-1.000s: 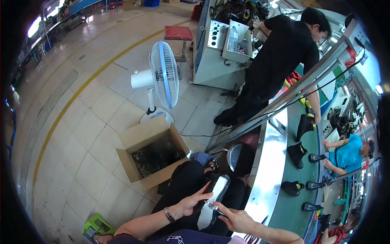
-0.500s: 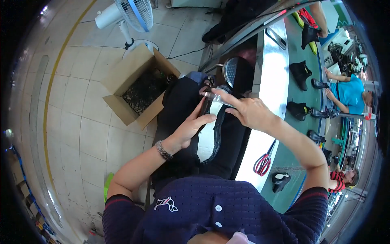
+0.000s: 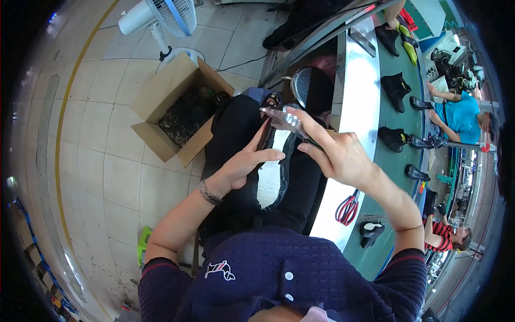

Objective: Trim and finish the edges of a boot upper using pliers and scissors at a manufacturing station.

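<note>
A black shoe lies bottom up on my lap, its white underside (image 3: 269, 183) showing with black upper material around the edge. My left hand (image 3: 244, 163) is wrapped round the shoe's left side, thumb resting on the white bottom. My right hand (image 3: 340, 153) is closed on metal pliers (image 3: 284, 121), the forefinger stretched along them. The metal head sits over the far end of the shoe and covers part of it, so I cannot tell whether the jaws grip any material.
An open cardboard box (image 3: 153, 138) with black scraps stands left, near a fan (image 3: 171, 16). Right, a metal ledge (image 3: 358, 91) carries red-handled scissors (image 3: 347, 209). Beyond it a green conveyor (image 3: 382, 180) holds black boots (image 3: 395, 92). A co-worker in blue (image 3: 462, 119) works across.
The pliers have turned, so their broad metal head now shows more clearly over the shoe. My right hand has shifted slightly nearer to me. Boots at the conveyor's far end have moved.
</note>
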Tool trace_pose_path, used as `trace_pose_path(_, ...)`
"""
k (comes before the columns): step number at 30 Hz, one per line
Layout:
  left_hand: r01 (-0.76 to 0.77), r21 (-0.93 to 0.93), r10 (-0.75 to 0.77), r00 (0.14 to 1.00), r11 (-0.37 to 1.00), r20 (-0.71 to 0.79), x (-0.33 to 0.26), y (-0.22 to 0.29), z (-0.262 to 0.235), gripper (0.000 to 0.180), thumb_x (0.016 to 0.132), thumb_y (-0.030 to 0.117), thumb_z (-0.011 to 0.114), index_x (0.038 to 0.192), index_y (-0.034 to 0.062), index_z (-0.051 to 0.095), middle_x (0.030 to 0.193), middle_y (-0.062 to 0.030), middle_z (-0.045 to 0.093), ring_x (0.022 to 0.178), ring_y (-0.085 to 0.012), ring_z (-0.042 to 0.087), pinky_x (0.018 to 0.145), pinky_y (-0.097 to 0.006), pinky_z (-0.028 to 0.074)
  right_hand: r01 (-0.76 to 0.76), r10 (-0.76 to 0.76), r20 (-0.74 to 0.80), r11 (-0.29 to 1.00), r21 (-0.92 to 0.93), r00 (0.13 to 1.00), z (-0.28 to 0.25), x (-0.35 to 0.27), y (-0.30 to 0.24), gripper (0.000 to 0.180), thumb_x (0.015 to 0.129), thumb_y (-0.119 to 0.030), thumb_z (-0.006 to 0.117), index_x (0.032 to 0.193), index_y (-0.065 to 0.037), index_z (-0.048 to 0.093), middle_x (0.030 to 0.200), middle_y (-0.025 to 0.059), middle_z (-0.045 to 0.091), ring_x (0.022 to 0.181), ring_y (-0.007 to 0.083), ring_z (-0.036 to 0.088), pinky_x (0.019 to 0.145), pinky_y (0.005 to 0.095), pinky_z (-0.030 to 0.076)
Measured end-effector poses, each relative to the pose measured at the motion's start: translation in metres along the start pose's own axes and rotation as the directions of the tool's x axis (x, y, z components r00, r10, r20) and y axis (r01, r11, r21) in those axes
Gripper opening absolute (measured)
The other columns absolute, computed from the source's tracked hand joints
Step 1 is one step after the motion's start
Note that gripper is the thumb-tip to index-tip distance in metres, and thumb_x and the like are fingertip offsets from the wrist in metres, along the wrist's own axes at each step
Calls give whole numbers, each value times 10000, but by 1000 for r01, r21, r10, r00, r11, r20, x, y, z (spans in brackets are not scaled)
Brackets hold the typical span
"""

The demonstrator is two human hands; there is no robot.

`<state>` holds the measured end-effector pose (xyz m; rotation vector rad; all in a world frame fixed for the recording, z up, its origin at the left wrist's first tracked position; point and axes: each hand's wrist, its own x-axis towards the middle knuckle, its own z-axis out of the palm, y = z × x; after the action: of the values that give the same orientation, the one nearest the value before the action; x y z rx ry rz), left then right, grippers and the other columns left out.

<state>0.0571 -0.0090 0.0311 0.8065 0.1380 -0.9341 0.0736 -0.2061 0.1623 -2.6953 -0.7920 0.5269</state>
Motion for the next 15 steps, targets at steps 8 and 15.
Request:
trace_pose_path(8, 67, -72, -64, 997, 995, 40, -7, 5, 0, 993, 800, 79, 753, 1548, 158, 105, 1274, -48, 483, 1153, -150, 505, 983, -310, 421, 32, -10, 142, 987, -155, 990, -12, -2, -5, 691, 943, -197, 576, 1519, -225, 194, 631, 134, 625, 521, 308, 632, 466, 389, 503)
trace_pose_path(15, -99, -187, 121, 987, 977, 109, -11, -22, -11, 787, 919, 302, 652, 1525, 123, 184, 1378, -65, 455, 1227, -188, 488, 1037, -354, 403, 0, 5, 165, 1000, -29, 986, 27, -8, 13, 689, 948, -218, 563, 1515, -241, 174, 622, 135, 623, 554, 317, 649, 508, 399, 524)
